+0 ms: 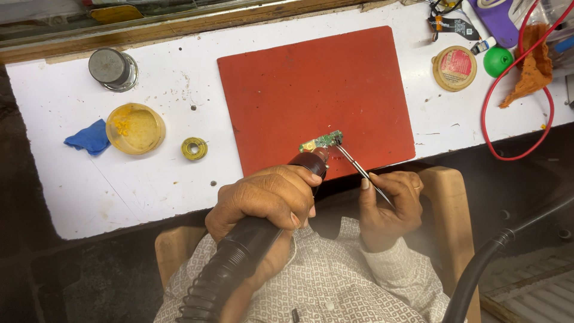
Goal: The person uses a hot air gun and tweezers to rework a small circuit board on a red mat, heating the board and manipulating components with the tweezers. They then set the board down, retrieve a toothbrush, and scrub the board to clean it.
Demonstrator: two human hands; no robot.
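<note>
A small green circuit board (321,142) lies near the front edge of a red mat (311,90). My left hand (266,200) grips a hot-air wand (308,162) with a dark red nozzle and a ribbed black hose; the nozzle tip sits right below the board. In my right hand (390,206) is a pair of thin metal tweezers (359,168), whose tips touch the board's right end.
On the white bench (149,191) lie a solder coil (194,148), a yellow round dish (136,128), a blue cloth (89,137) and a metal tin (112,69). At the right sit a round tin (455,67), a green ball (497,61), an orange rag (529,72) and a red cable (541,128). A black hose (496,251) runs at lower right.
</note>
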